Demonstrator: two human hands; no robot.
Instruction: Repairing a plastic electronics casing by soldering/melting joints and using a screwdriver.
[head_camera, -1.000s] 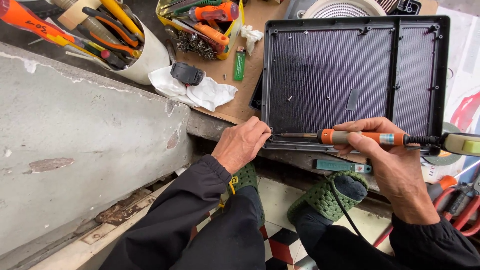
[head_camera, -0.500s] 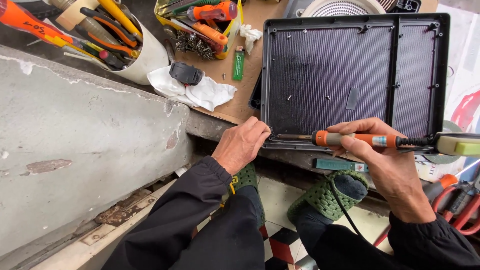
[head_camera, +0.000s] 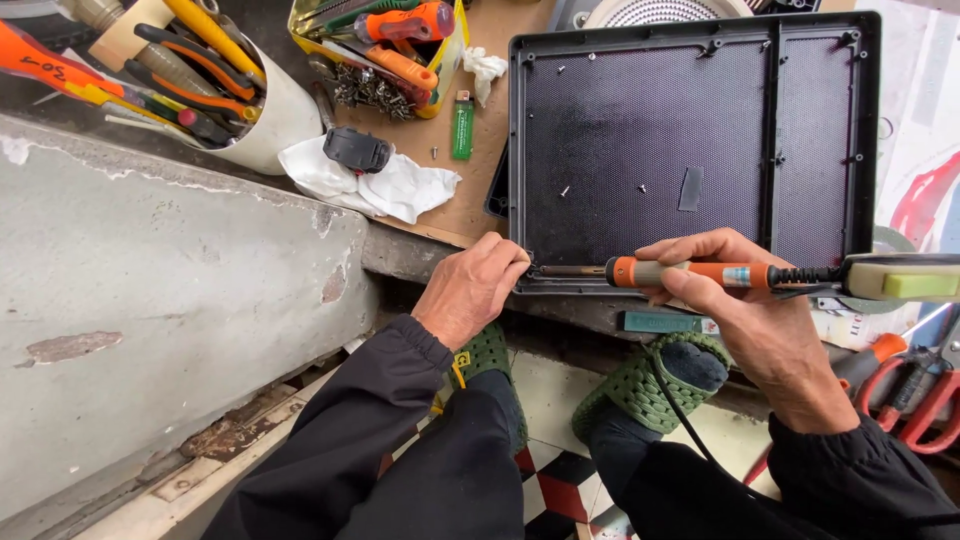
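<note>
A black rectangular panel (head_camera: 650, 140) with a mesh face lies on the bench. My right hand (head_camera: 745, 310) grips an orange-handled soldering iron (head_camera: 690, 273) held level, its metal tip reaching the panel's near left corner. My left hand (head_camera: 470, 290) rests at that same corner, fingers curled on the panel's edge beside the tip. Whether it pinches something small there, I cannot tell. A black cord runs from the iron's back end down past my right wrist.
A white tub (head_camera: 255, 120) of screwdrivers and pliers stands at the far left. A yellow tray (head_camera: 400, 50) holds tools and screws, with a green lighter (head_camera: 461, 125) and a white rag (head_camera: 390, 185) beside it. Red-handled cutters (head_camera: 915, 400) lie at right. A grey concrete ledge (head_camera: 150, 300) fills the left.
My right hand has slid the soldering iron leftward, so its tip now meets the panel's near left corner by my left fingers. My left hand has stayed put.
</note>
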